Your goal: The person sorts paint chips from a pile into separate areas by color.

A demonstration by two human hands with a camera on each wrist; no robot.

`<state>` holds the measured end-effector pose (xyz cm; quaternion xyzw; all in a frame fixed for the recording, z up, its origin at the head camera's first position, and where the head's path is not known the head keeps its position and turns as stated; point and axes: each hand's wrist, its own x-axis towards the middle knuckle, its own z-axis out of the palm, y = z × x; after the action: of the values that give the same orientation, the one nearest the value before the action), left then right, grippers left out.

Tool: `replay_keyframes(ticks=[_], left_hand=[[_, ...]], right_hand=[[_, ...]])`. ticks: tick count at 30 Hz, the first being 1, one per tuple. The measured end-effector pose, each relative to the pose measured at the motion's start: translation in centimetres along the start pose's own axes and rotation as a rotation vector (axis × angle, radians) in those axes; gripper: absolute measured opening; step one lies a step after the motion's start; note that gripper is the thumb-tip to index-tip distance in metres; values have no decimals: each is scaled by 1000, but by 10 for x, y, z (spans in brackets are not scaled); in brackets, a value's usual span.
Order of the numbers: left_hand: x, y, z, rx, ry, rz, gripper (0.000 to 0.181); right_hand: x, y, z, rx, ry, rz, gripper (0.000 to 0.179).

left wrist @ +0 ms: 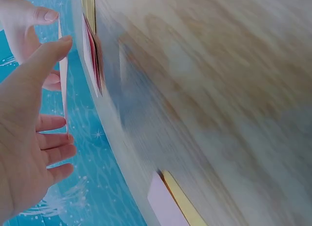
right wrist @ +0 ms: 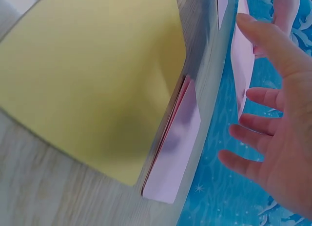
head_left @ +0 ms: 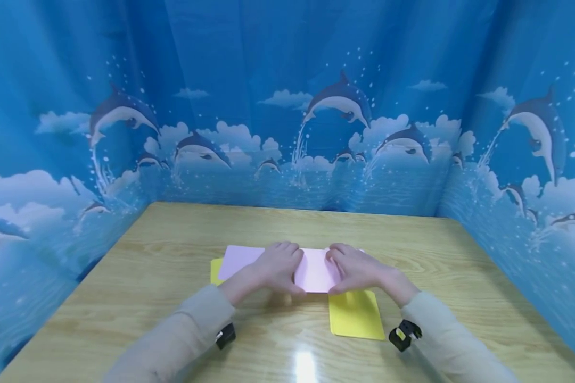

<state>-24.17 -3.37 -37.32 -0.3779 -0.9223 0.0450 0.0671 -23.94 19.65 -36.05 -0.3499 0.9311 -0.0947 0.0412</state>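
Card [head_left: 314, 271], pink, hangs above the table [head_left: 172, 236]; left hand [head_left: 279, 267] pinches its left side, right hand [head_left: 358, 268] its right. Yellow sheet [head_left: 356, 316] lies nearer, to the right; lilac sheet [head_left: 240, 259] lies at left.

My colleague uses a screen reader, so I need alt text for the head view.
A person's left hand and right hand hold a pink sheet between them over a wooden table. Other pink paper and yellow paper lie on the table; a blue dolphin-print backdrop hangs behind.
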Motion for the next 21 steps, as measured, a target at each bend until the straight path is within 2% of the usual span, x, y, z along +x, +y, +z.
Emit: replay_keyframes(ticks=[5, 13, 17, 21], left_hand=[[12, 6, -3, 4, -17, 11, 83], [32, 12, -3, -29, -31, 12, 86], [44, 13, -1, -38, -32, -3, 84], [56, 15, 0, -50, -70, -12, 84]], right_hand=[[-6, 8, -2, 32, 23, 10, 69], [-13, 24, -4, 14, 52, 27, 70], [-14, 34, -3, 53, 54, 70, 72], [-13, 44, -1, 63, 60, 84, 71]])
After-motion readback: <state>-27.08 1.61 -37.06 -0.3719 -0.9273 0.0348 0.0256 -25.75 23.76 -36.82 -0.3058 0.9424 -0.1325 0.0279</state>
